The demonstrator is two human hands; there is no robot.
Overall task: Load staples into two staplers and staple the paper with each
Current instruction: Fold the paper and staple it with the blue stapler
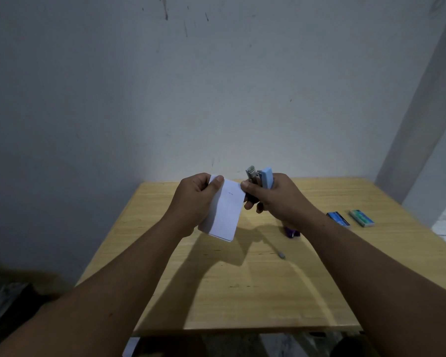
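My left hand (195,199) grips a folded white paper (224,215) above the wooden table (242,279), thumb on its top edge. Small dark staple marks show near the paper's upper right. My right hand (273,199) grips a light blue stapler (262,177), held upright, its metal jaw beside the paper's right edge. A purple stapler (292,232) lies on the table, mostly hidden behind my right wrist.
Two staple boxes lie at the table's right: a blue box (338,219) and a green box (361,217). A small grey strip of staples (281,254) lies near the middle. A wall stands close behind the table. Dark clutter sits on the floor at lower left.
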